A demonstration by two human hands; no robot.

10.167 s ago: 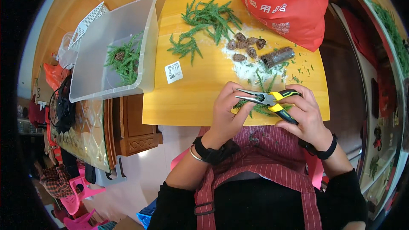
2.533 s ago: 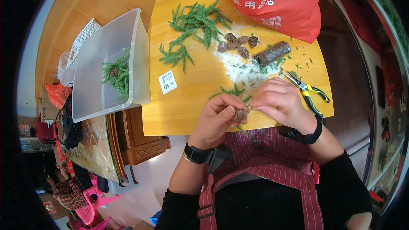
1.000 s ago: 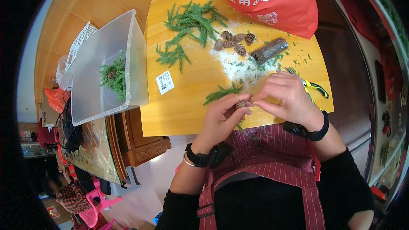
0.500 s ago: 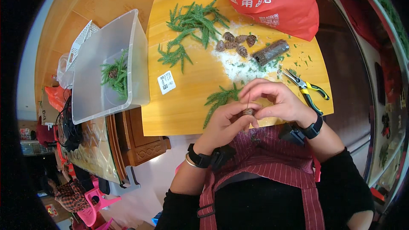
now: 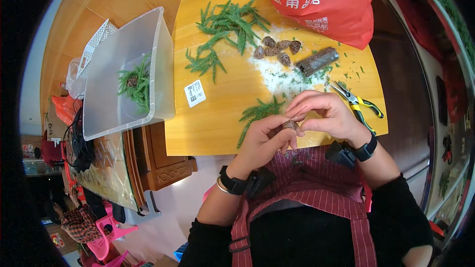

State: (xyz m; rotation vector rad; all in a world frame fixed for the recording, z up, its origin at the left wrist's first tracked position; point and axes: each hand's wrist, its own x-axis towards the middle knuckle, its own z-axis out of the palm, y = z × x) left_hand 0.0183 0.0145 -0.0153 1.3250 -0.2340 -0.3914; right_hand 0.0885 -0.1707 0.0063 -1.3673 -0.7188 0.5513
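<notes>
A small brown pine cone is pinched between the thumb and fingers of my left hand, close to the table's near edge. My right hand is closed just above and beside it, fingertips together on a thin wire at the cone; the wire itself barely shows. A green artificial fir sprig lies just beyond my left hand. Pliers with yellow and black handles rest to the right of my right hand, jaws pointing away. Several loose pine cones sit in a cluster farther back.
A dark bundle in clear wrap lies on white flakes and green clippings. Fir branches and a white label are to the left. A red bag stands at the back right. A clear bin holds a sprig with a cone.
My right fingers have come down closer to the cone, and the upright wire seen earlier is now mostly hidden. My left hand still holds the cone.
</notes>
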